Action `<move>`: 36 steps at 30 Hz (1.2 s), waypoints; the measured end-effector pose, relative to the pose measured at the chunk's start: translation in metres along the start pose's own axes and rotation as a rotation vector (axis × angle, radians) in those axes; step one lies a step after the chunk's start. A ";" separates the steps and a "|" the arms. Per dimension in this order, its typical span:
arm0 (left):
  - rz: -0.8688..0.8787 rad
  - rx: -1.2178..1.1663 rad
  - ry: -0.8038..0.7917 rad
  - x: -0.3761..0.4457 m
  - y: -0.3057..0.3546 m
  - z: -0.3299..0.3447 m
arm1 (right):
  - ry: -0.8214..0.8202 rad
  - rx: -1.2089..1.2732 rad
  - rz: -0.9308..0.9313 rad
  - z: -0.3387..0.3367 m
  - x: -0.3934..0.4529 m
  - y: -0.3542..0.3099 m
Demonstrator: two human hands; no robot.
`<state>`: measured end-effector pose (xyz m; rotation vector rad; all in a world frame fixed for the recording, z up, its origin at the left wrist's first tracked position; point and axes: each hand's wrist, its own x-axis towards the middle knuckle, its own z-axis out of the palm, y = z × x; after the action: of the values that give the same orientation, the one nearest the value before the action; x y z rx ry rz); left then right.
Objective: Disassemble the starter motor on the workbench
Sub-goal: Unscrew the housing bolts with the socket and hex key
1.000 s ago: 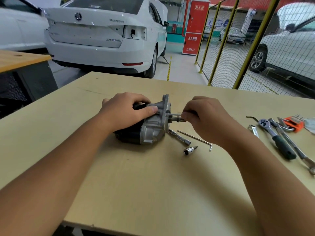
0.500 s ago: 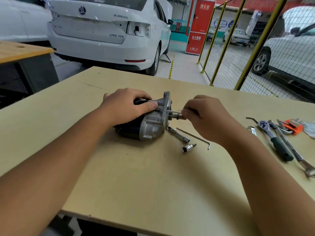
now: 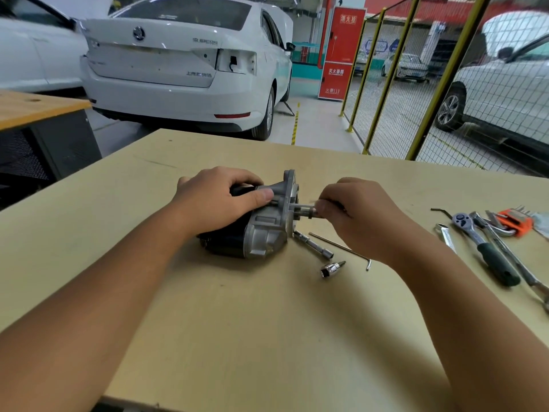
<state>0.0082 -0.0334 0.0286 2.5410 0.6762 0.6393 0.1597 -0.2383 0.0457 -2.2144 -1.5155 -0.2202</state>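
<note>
On the workbench (image 3: 267,337), dead centre, you've got the starter motor (image 3: 255,233) lying on its side, and everything else sits off to the right of it. Your left hand (image 3: 217,200) is clamped over the top of the motor, fingers curled round the black body with the thumb pressed along the silver casting, and that's your anchor, so keep it heavy and keep the motor flat to the wood. Your right hand (image 3: 353,212) is just right of the flange, fingertips pinching a slim tool or bolt (image 3: 304,207) that runs into the end face; which of the two it is, you can't tell from here. Keep that piece square to the flange as you twist, and don't let it tip or it may bind in the thread. Looks-wise, the motor is a dark cylinder at the left joined to a pale cast-aluminium nose with a broad mounting flange, a short shaft stub poking out beneath your fingers. Just right of the motor's base lie a tube spanner (image 3: 312,245), a long hex key (image 3: 341,248) and a small socket (image 3: 331,269); farther right, the ratchet (image 3: 481,245).
</note>
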 end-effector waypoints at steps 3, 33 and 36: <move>-0.019 0.003 0.001 0.001 0.000 0.000 | 0.013 -0.020 0.000 -0.002 0.000 -0.001; -0.010 -0.032 0.008 -0.002 0.000 -0.002 | 0.017 0.021 -0.018 -0.002 -0.003 -0.004; -0.008 -0.020 0.006 -0.004 0.002 -0.003 | -0.020 -0.024 0.002 -0.004 -0.001 -0.001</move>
<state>0.0047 -0.0360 0.0305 2.5179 0.6786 0.6486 0.1584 -0.2410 0.0490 -2.2430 -1.5289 -0.2173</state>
